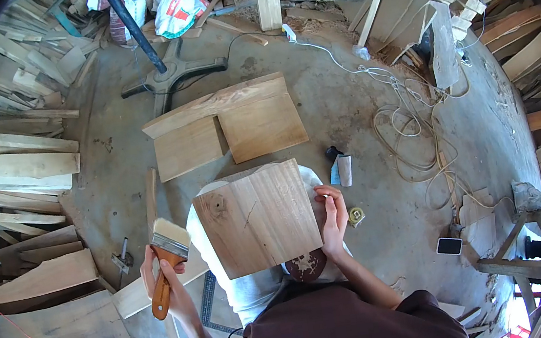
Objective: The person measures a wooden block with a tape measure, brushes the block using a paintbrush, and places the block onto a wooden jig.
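Observation:
My left hand (174,284) is closed round the wooden handle of a wide paintbrush (170,240), its pale bristles pointing up beside the board's left edge. A square wooden board (260,221) with a dark knot near its upper left corner rests tilted on my lap. My right hand (333,219) grips the board at its right edge, fingers bent. The brush and the board are apart. Whether the bristles are wet I cannot tell. Below the board's lower edge, a dark red-brown surface with worn pale patches (305,267) partly shows.
Ahead on the floor lie joined wooden boards (261,126) and a black metal stand base (170,79). To the right are a tape measure (356,216), a phone (449,246) and coiled cables (409,130). A metal square (209,303) lies at left. Timber stacks (17,165) line both sides.

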The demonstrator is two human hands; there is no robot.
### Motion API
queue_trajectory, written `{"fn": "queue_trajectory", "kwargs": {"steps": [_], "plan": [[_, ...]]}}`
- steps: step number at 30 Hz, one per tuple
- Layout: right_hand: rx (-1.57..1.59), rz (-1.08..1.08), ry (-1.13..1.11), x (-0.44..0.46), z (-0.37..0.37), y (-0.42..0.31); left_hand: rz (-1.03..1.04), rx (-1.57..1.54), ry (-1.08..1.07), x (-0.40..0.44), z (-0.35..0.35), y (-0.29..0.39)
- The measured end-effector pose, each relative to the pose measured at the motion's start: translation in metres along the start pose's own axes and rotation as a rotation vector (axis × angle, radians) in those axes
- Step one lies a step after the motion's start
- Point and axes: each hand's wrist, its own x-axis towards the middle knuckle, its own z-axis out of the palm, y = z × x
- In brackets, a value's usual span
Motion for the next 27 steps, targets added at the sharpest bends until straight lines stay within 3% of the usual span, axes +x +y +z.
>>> {"fn": "queue_trajectory", "kwargs": {"steps": [4, 7, 13, 16, 24, 27], "plan": [[0.002, -0.005, -0.002, 0.0, 0.001, -0.001, -0.039, -0.114, 0.031, -0.006, 0.016, 0.021], [-0.008, -0.006, -0.003, 0.0, 0.001, -0.003, -0.033, -0.272, -0.099, -0.019, 0.042, 0.036], [0.006, 0.007, -0.007, -0.001, -0.002, 0.001, -0.186, -0.573, -0.614, -0.056, 0.083, 0.057], [0.032, 0.038, -0.015, -0.002, -0.001, -0.004, -0.242, -0.552, -0.8, -0.07, 0.098, 0.062], [0.007, 0.004, 0.0, -0.001, 0.0, -0.003, -0.1, -0.452, -0.713, -0.068, 0.09, 0.033], [-0.004, 0.001, 0.005, 0.0, 0.001, -0.005, -0.262, -0.449, -0.629, -0.054, 0.065, 0.029]]}}
